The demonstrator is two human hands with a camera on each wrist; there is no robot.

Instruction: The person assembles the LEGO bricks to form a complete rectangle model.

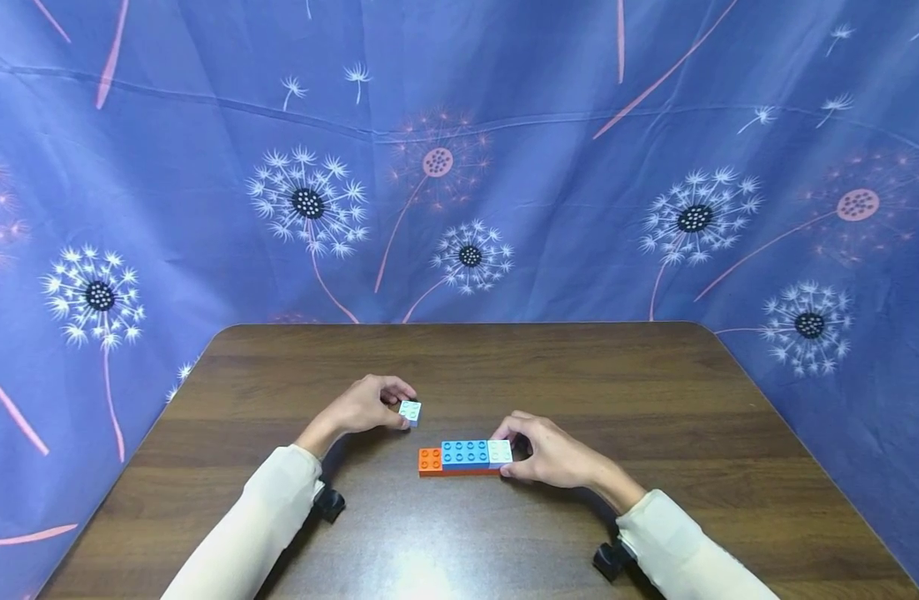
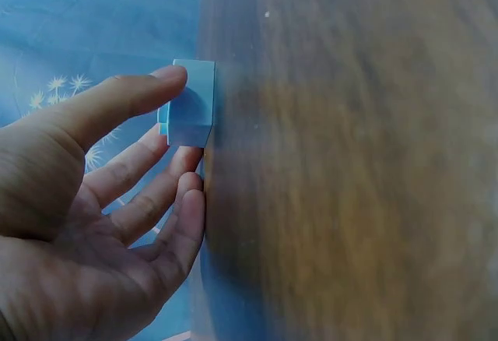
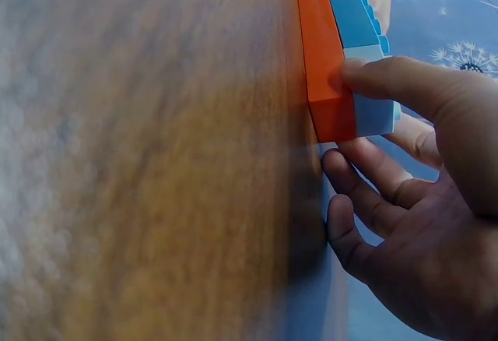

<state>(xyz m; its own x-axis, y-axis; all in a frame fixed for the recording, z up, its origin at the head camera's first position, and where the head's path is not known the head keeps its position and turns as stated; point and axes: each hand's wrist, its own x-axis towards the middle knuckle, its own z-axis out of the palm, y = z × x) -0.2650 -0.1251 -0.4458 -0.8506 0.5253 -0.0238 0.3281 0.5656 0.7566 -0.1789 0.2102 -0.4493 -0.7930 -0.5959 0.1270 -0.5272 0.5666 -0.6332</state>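
Note:
My left hand (image 1: 364,405) pinches a small pale blue toy brick (image 1: 410,409) between thumb and fingers, left of and a little behind a built row of bricks. In the left wrist view, the thumb lies on one side of this pale brick (image 2: 193,107). The row has a long orange brick (image 1: 430,460) underneath. On top of it sit a blue brick (image 1: 465,452) and, at the right end, a second pale blue brick (image 1: 500,451). The orange brick's left studs are bare. My right hand (image 1: 551,454) grips the row's right end, its thumb across the orange and pale bricks.
Both hands work over a brown wood-grain table (image 1: 564,367). A blue cloth (image 1: 549,208) with dandelion prints hangs behind the table and along its sides. Each wrist carries a small black camera.

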